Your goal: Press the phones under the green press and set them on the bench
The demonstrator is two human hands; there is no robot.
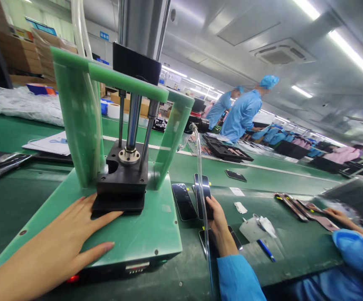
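Observation:
My left hand (79,223) lies with its fingers spread on the green base (156,217) of a press. Its fingers reach the black press block (121,177), and one runs along the front of the block's lower plate; some fingertips are hidden there. To the right of the base, my right hand (218,217) grips a dark-screened phone (202,196) by its lower right edge. A clear tube (202,179) hangs across that phone. Beside it lies another phone (183,202), and one more (234,237) is partly covered by my right wrist.
The press's green frame (71,121) rises ahead. On the green bench are a phone (236,175), a blue pen (266,251), a crumpled white wipe (240,207) and a black tray (225,148). At right a co-worker's hand (338,215) touches phone parts.

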